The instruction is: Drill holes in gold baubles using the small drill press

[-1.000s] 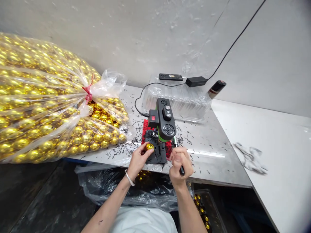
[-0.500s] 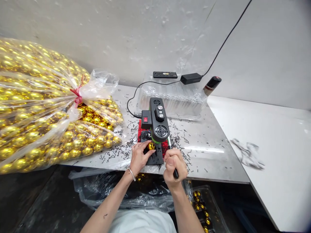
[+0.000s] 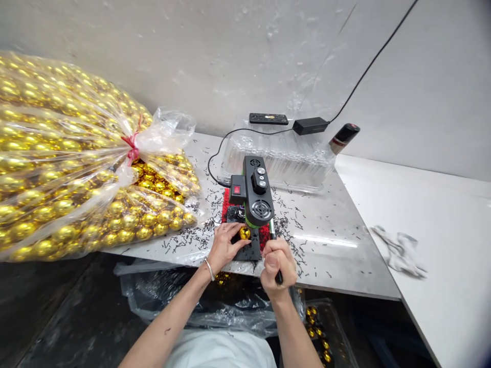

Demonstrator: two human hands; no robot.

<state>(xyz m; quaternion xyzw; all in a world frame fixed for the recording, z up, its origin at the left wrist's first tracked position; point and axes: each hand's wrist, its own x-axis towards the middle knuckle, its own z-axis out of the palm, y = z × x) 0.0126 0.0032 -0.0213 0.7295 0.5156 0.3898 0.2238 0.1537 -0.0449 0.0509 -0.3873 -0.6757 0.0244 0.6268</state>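
A black machine (image 3: 259,191) with a red switch and two round vents stands on a black base plate (image 3: 249,252) over a red mat (image 3: 264,236). Thumb and fingers of my left hand (image 3: 227,245) close around a shiny gold ball (image 3: 244,233) under the machine's front end. To the right, my right hand (image 3: 279,266) is wrapped round the black grip of the machine's lever (image 3: 279,277). Small black bits lie scattered on the metal table (image 3: 322,225) around the base.
Large clear bag of gold balls (image 3: 57,179) on the left. Behind the machine are clear plastic trays (image 3: 284,158), a power adapter (image 3: 310,125) and a dark-capped bottle (image 3: 345,138). Gloves (image 3: 401,250) lie right; a box with gold balls (image 3: 326,337) sits below.
The whole view has shifted, so the machine and table appear slightly further right. Both hands keep their holds on the ball and the lever.
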